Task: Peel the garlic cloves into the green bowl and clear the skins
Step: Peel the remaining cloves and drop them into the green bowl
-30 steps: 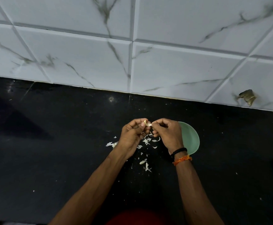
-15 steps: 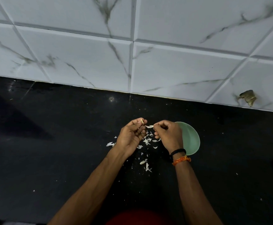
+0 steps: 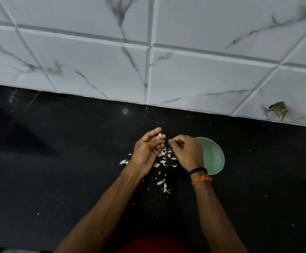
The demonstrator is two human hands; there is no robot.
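**Stripping the clove between two hands**

Head view: the left hand [image 3: 145, 154] holds a garlic clove [image 3: 160, 136] pinched at its fingertips above the black counter [image 3: 57, 179]; the right hand [image 3: 186, 152] sits just beside it, thumb and forefinger curled together, though whether they nip a scrap of skin is too small to tell; the green bowl [image 3: 215, 157] lies partly hidden behind that hand, and the skins [image 3: 164, 161] are scattered on the counter under and nearer than both hands. To do this well, I judge, keep the clove steady, catch a loose edge with the nail and pull along its length; drop the bare clove right, into the bowl; let peel fall onto the one pile, easing the sweep afterwards.
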